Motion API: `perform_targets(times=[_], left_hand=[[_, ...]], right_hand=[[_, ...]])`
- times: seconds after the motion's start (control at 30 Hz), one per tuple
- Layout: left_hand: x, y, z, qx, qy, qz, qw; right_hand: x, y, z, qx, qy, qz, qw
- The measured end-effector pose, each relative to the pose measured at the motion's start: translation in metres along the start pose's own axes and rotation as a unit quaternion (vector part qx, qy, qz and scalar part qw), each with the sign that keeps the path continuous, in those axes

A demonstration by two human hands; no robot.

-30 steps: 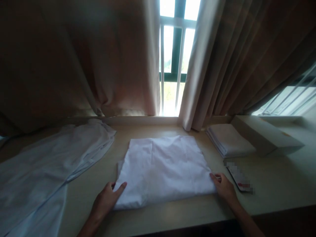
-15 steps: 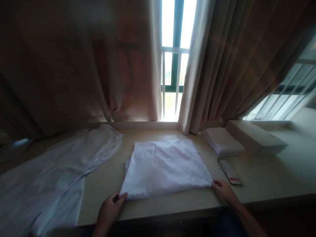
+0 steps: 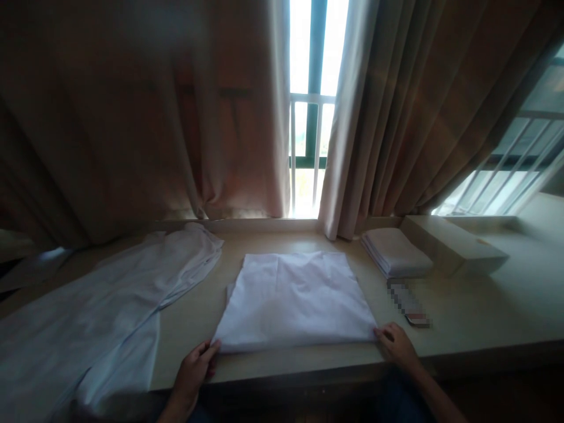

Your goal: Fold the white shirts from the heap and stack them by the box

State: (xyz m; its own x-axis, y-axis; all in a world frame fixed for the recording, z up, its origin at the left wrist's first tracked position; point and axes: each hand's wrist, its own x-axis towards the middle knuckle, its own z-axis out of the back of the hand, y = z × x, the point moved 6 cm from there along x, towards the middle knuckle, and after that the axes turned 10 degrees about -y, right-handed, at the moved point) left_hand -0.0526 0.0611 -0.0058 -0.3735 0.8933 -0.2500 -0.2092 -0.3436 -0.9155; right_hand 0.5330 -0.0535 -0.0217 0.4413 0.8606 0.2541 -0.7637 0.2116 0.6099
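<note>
A folded white cloth (image 3: 295, 305) lies flat on the table in front of me, its near edge close to the table's front. My left hand (image 3: 194, 370) pinches its near left corner between thumb and fingers. At the near right corner, my right hand (image 3: 396, 348) has its fingertips closed on the fabric. A small flap of a lower layer shows past the cloth's left side. Faint creases run across the top layer.
To the left spreads a heap of loose white cloth (image 3: 110, 299), hanging over the table's (image 3: 273, 367) front edge. At the right are a folded white stack (image 3: 396, 252), a pale box (image 3: 458, 244) and a blurred-out phone-like object (image 3: 408, 302). Curtains (image 3: 365, 147) hang behind.
The view has shifted slightly. Both hands stay at the near corners, and the cloth's near edge now lies straighter. My left fingers have changed their hold a little.
</note>
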Motion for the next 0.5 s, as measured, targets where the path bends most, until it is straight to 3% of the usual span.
perform_targets(times=[0.1,0.2,0.4,0.5], left_hand=[[0.002,-0.001,-0.002,0.015,0.021,-0.032,0.999],[0.009,0.002,-0.007,-0.009,0.05,0.0,0.999],[0.027,-0.007,-0.011,0.01,0.134,0.084,0.987],[0.031,-0.011,-0.009,0.015,0.156,0.103,0.982]], right_hand=[[0.001,0.001,-0.002,-0.019,-0.015,-0.021,0.999],[0.006,0.007,-0.001,-0.049,-0.004,-0.047,0.998],[0.015,0.023,0.004,0.019,0.132,-0.071,0.988],[0.018,0.023,0.007,0.065,0.16,-0.098,0.98]])
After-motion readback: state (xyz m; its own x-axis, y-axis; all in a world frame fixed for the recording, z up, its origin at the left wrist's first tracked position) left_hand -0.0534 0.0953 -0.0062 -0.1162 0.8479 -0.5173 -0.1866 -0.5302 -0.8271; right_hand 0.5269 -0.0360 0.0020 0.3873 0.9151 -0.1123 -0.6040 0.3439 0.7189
